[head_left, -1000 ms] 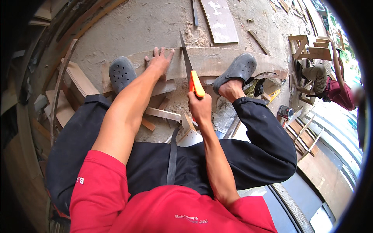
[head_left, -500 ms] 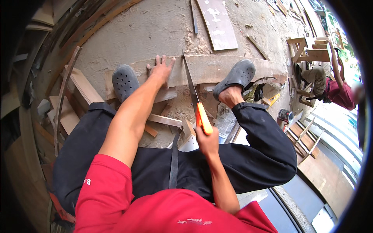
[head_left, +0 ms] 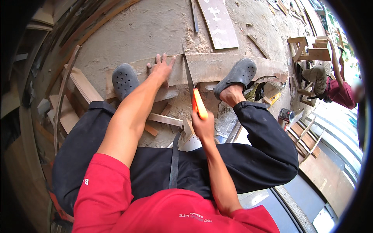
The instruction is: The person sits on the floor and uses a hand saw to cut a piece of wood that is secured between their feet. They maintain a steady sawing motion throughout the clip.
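"Where's the handsaw (head_left: 188, 70)?"
"Across the wooden plank (head_left: 217, 64), right hand (head_left: 203, 125) clamped round its handle (head_left: 201, 106), left hand (head_left: 161, 71) spread on top."
"And the tin can (head_left: 286, 115)?"
"Near the plank's right end, contents unclear."

- red short-sleeved shirt (head_left: 155, 213), pale lettering (head_left: 196, 218) on chest, white mark (head_left: 86, 181) on left sleeve (head_left: 103, 186)
- black trousers (head_left: 260, 163), hems (head_left: 103, 105) turned up
- dark flat strap (head_left: 174, 163)
- grey perforated clogs (head_left: 126, 81)
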The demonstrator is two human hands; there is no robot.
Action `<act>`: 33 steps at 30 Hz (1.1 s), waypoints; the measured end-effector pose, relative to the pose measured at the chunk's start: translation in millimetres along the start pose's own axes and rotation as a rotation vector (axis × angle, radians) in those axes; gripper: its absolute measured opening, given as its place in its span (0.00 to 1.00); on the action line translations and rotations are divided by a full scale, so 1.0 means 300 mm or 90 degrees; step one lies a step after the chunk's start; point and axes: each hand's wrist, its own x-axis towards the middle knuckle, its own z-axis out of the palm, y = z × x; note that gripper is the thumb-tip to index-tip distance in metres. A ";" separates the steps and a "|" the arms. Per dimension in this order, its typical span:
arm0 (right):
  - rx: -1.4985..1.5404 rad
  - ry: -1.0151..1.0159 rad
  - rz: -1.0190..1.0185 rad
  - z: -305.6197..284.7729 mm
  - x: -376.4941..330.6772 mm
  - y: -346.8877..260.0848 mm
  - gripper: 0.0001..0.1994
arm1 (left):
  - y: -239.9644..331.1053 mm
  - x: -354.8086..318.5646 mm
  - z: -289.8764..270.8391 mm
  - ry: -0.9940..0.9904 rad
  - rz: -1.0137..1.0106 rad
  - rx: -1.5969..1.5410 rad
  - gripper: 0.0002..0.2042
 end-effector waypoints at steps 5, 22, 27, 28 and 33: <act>0.000 0.003 0.019 0.022 0.049 -0.040 0.14 | -0.007 -0.003 0.017 0.012 0.001 0.006 0.70; 0.073 0.001 0.063 -0.009 -0.039 0.002 0.14 | -0.028 0.042 0.056 0.034 -0.008 -0.016 0.68; 0.055 0.001 0.085 0.043 0.028 -0.013 0.14 | -0.004 -0.001 0.033 0.025 -0.001 -0.014 0.69; 0.053 -0.011 0.072 0.007 -0.033 -0.020 0.14 | -0.025 0.000 0.019 0.024 -0.012 -0.016 0.69; 0.066 -0.024 0.097 -0.033 -0.074 -0.069 0.15 | -0.004 -0.003 0.010 -0.004 -0.015 -0.009 0.69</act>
